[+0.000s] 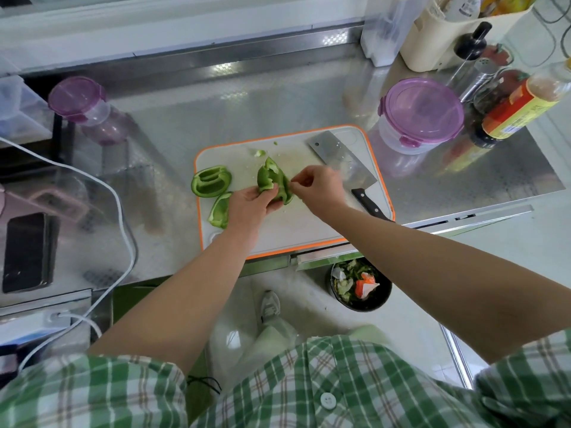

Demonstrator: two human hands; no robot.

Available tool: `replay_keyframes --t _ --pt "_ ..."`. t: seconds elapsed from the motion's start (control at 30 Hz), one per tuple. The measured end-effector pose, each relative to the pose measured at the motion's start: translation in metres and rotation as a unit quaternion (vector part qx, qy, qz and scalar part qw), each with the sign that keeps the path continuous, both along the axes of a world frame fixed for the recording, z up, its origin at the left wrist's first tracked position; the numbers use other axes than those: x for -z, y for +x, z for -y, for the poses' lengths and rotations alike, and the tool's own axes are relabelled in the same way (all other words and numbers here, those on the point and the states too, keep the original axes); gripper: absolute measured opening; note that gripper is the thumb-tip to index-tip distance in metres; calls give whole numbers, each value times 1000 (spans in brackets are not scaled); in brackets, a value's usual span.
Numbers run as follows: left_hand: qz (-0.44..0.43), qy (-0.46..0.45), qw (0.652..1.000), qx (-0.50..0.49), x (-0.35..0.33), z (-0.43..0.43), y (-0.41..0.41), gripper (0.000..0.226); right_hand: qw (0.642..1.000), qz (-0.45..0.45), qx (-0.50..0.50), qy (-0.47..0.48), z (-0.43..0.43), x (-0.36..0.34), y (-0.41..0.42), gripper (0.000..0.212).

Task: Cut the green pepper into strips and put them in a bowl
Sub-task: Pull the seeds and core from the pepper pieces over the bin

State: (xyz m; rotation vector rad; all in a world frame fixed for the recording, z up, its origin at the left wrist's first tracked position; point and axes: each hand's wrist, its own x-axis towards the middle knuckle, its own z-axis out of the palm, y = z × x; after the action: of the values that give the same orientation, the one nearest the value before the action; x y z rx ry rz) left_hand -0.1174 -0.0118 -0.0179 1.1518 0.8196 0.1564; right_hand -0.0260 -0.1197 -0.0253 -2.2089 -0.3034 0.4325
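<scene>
Green pepper piece (273,180) is held over the middle of the cutting board (296,233): left hand (247,206) fingers curl round it, right hand (321,186) fingers pinch its right edge. Hollow half (211,180) and smaller piece (220,211) sit at the board's left edge, the cleaver (340,156) along its right edge. Open board shows toward the near edge.

Three large pieces of green pepper are counted: a held piece (273,180), a hollow piece (211,181) and a curved piece (220,211). Two small bits, a larger scrap (259,153) and a tiny scrap (275,143), are seen beyond them. One cutting board (296,223), one cleaver (340,156), one phone (26,251) and one black bowl (370,307) on the floor are counted, with two purple-lidded containers, the left container (75,98) and the right container (423,114).
</scene>
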Motion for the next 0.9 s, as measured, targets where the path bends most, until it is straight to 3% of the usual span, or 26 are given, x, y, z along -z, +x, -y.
replay_keyframes --t 0.13,0.33,0.47,0.57,0.73,0.83,0.9 --pt "-3 -6 998 -58 -2 -14 -13 7 999 -41 0 -11 -9 2 -5 10" --pt "-78 -28 989 -124 8 -47 -35 14 991 -133 3 -3 -9 18 -5 14" --pt "-137 68 986 -70 22 -54 -43 24 989 -149 5 -7 -11 25 -8 24" --pt "-202 155 965 -70 26 -59 -48 28 988 -157 4 -7 -14 29 -7 25" --pt "-241 184 951 -59 27 -65 -53 19 988 -155 8 -3 -14 30 -2 27" --pt "-286 295 911 16 25 -65 -55 16 989 -144 20 -2 -11 27 1 27" --pt "-312 357 880 33 23 -61 -55 27 990 -138 30 4 -8 26 5 27"
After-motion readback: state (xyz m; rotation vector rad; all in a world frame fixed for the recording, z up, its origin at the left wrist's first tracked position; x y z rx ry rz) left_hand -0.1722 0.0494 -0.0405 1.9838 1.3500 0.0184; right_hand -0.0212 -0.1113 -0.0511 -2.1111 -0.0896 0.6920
